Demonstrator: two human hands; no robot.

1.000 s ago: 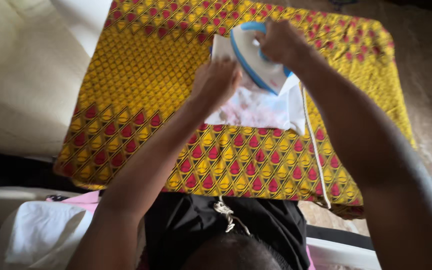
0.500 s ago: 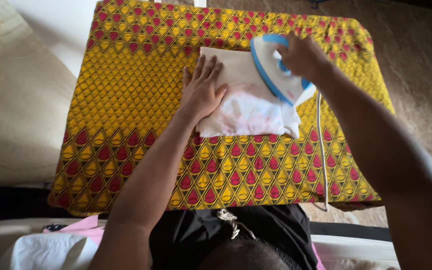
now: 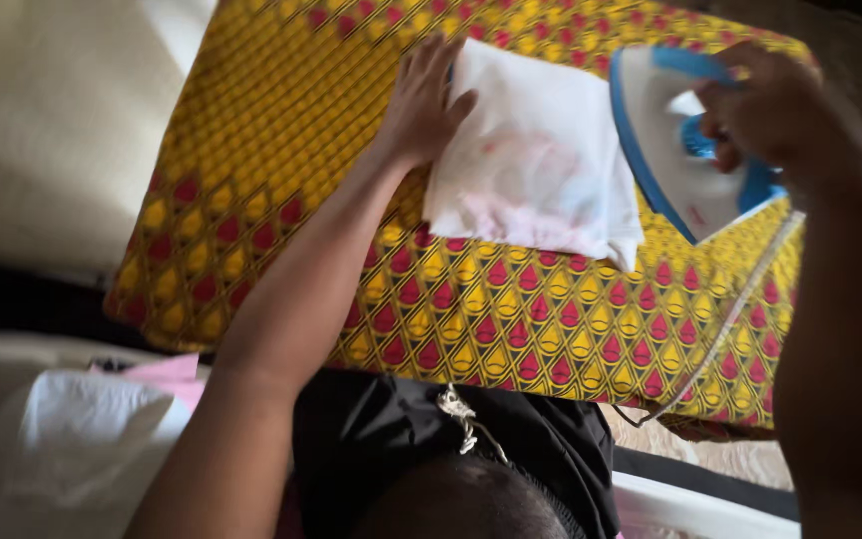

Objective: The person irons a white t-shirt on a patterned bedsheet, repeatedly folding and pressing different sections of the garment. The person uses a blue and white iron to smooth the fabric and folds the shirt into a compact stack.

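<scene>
A folded white cloth [image 3: 536,165] with faint pink marks is spread flat on a surface covered by a yellow patterned fabric [image 3: 351,130] with red drop shapes. Its left edge is pressed down by the left hand [image 3: 423,100], which is laid flat with fingers extended and nothing grasped. Just to the right of the cloth, a white and blue iron [image 3: 675,150] is seen with its edge beside the cloth's right border. The iron's blue handle is gripped by the right hand [image 3: 765,110], whose fingers are curled around it. Below that hand, a pale cord [image 3: 730,319] is trailed across the patterned fabric toward its near edge. Nearer than the left forearm, white and pink laundry [image 3: 82,449] is piled.
</scene>
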